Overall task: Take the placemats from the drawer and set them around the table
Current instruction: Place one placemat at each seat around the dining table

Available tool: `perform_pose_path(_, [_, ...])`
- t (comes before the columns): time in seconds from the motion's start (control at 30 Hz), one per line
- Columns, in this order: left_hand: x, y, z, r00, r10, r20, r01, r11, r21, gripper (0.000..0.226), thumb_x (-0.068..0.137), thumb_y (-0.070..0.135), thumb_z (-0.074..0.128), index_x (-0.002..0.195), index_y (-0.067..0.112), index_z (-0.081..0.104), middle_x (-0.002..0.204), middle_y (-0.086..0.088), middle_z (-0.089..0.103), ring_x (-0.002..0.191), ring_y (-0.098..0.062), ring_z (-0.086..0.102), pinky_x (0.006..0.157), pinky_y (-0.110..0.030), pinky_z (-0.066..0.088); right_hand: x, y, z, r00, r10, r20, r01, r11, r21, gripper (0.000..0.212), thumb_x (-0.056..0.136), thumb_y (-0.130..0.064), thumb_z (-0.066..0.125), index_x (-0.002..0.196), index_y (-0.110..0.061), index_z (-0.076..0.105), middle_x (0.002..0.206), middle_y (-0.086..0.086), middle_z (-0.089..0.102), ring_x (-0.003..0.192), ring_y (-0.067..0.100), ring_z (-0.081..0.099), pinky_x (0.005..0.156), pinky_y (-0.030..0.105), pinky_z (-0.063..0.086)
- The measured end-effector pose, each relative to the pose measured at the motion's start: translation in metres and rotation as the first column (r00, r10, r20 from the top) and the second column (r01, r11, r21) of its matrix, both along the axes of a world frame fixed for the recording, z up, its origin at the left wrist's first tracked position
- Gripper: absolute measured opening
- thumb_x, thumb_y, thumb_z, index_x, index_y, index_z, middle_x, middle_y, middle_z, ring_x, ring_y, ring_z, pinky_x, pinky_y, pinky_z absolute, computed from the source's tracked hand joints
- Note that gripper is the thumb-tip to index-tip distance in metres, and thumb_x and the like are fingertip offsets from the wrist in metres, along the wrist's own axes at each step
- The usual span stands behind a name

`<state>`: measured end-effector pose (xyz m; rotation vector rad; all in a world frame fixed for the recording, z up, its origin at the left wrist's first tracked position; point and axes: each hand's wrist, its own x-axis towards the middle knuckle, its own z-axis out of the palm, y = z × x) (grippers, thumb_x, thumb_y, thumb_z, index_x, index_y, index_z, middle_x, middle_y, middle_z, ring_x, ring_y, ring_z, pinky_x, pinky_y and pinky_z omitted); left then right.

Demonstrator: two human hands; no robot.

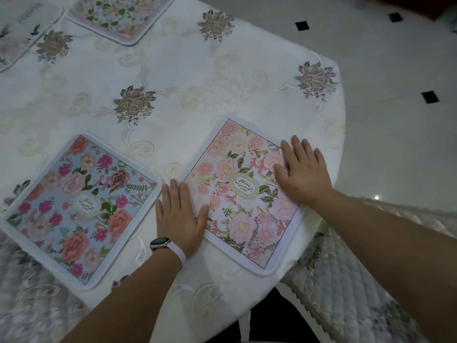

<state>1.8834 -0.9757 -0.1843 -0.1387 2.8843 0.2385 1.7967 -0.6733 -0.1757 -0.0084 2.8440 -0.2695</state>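
A pink floral placemat [237, 194] lies flat near the table's front right edge. My left hand [181, 216], with a watch on the wrist, rests flat on its left border, fingers apart. My right hand [303, 169] presses flat on its right side, fingers spread. A blue floral placemat [79, 206] lies to the left, by the front edge. At the far side lie a pale floral placemat [116, 16] and a white one [22, 28], both cut off by the frame.
The table [173, 82] wears a white embroidered cloth with grey-brown flowers. Quilted chair cushions [346, 293] sit below the front edge at right and at left [29, 305]. Light floor tiles with black squares [395, 95] lie beyond the right edge.
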Motion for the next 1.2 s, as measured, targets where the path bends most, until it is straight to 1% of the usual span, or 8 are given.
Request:
perform_pose_path(0.27, [0.049,0.046,0.002,0.978,-0.198,0.057,0.196,0.98,0.043,0.091,0.089,0.074,0.013,0.154,0.013,-0.003,0.161,-0.012,-0.009,0.148,-0.028,-0.012,0.117,-0.047,-0.002,0.059,0.0,0.003,0.998,-0.045,0.032,0.045,0.999,-0.006,0.07,0.098,-0.057,0.018,0.156,-0.025,-0.005,0.163,0.0,-0.014,0.149,0.023,-0.016,0.119,0.048,-0.01])
perform_pose_path(0.5, [0.078,0.087,0.003,0.923,-0.372,0.102,0.364,0.927,0.089,0.099,0.085,0.078,0.023,0.151,0.004,0.024,0.159,-0.017,0.014,0.148,-0.034,0.009,0.114,-0.056,0.012,0.102,-0.016,-0.002,0.994,0.098,0.055,-0.1,0.994,0.036,0.068,0.098,-0.058,0.012,0.154,-0.028,-0.011,0.16,0.0,-0.021,0.146,0.025,-0.024,0.119,0.047,-0.011])
perform_pose_path(0.6, [0.079,0.1,0.003,0.904,-0.418,0.086,0.409,0.906,0.106,0.099,0.084,0.079,0.026,0.15,0.005,0.027,0.159,-0.015,0.02,0.147,-0.033,0.012,0.113,-0.059,0.012,0.107,-0.031,-0.001,0.965,0.26,0.023,-0.26,0.965,0.027,0.066,0.098,-0.057,0.015,0.156,-0.025,0.005,0.163,0.003,-0.006,0.149,0.029,-0.011,0.119,0.052,-0.003])
perform_pose_path(0.7, [0.07,0.106,0.003,0.912,-0.405,0.063,0.399,0.913,0.086,0.106,0.08,0.084,0.026,0.151,0.005,0.026,0.159,-0.012,0.021,0.148,-0.029,0.012,0.113,-0.057,0.012,0.099,-0.045,-0.001,0.922,0.387,-0.028,-0.387,0.922,0.0,0.059,0.099,-0.049,0.022,0.152,-0.023,0.03,0.162,0.004,0.019,0.149,0.031,0.014,0.118,0.055,0.013])
perform_pose_path(0.77, [0.059,0.104,0.004,0.93,-0.362,0.056,0.359,0.931,0.069,0.111,0.077,0.088,0.024,0.152,0.006,0.019,0.161,-0.009,0.014,0.149,-0.026,0.005,0.115,-0.054,0.008,0.088,-0.052,0.0,0.899,0.434,-0.049,-0.435,0.9,-0.011,0.058,0.1,-0.046,0.022,0.151,-0.023,0.034,0.16,0.004,0.023,0.148,0.031,0.019,0.118,0.054,0.014])
perform_pose_path(0.93, [0.014,0.089,0.009,0.935,-0.345,0.089,0.346,0.938,0.004,0.114,0.07,0.093,0.015,0.152,0.018,-0.011,0.161,0.0,-0.015,0.146,-0.022,-0.02,0.118,-0.05,-0.006,0.057,-0.057,0.0,0.892,0.452,-0.029,-0.452,0.892,0.0,0.065,0.098,-0.055,0.015,0.156,-0.026,0.015,0.164,-0.004,0.005,0.151,0.023,0.002,0.121,0.048,0.002])
perform_pose_path(1.07, [-0.019,0.074,0.007,0.94,-0.332,0.075,0.332,0.943,0.002,0.105,0.075,0.091,0.015,0.153,0.026,-0.012,0.161,0.002,-0.017,0.146,-0.02,-0.02,0.118,-0.051,-0.006,0.031,-0.053,-0.001,0.904,0.427,-0.01,-0.427,0.904,0.01,0.066,0.096,-0.061,0.013,0.155,-0.033,0.005,0.164,-0.006,-0.005,0.15,0.021,-0.007,0.12,0.049,-0.003])
perform_pose_path(1.2, [-0.037,0.048,0.005,0.985,-0.168,0.039,0.169,0.986,-0.015,0.092,0.083,0.084,0.012,0.153,0.029,-0.011,0.161,0.003,-0.016,0.147,-0.019,-0.017,0.118,-0.049,-0.003,0.012,-0.028,0.0,0.955,0.295,-0.002,-0.295,0.955,0.025,0.066,0.096,-0.062,0.012,0.155,-0.036,-0.002,0.164,-0.005,-0.01,0.15,0.021,-0.011,0.12,0.047,-0.007])
